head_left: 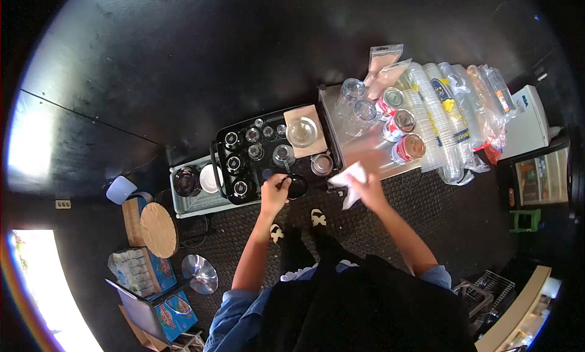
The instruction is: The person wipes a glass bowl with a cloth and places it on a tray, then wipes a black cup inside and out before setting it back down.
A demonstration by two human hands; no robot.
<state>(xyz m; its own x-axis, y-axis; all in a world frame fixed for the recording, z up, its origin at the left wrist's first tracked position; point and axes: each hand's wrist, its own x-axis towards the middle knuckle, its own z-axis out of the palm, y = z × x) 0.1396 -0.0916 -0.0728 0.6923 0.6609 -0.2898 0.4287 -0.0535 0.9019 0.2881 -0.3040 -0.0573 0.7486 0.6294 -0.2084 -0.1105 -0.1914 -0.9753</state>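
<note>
My left hand (274,195) is closed on the handle of a black cup (297,186), just in front of a black tray (220,182). A white cloth (350,180), possibly a paper napkin, is bunched in my right hand (372,192), to the right of the cup and apart from it. On the tray stand several black cups (234,163) and small glasses (255,151). A clear glass mug (283,157) is near my left hand. Towards the tray's right end, a glass dish (301,132) rests on a brown square (291,115), with another glass cup (322,163) below it.
Right of the tray, a metal counter (372,160) bears glass jars (353,90), several cans (408,148) and stacked plastic cups (426,108). A rack (183,209) with a white plate (210,178) stands left. On the floor side are a round stool (159,230) and boxes (177,312).
</note>
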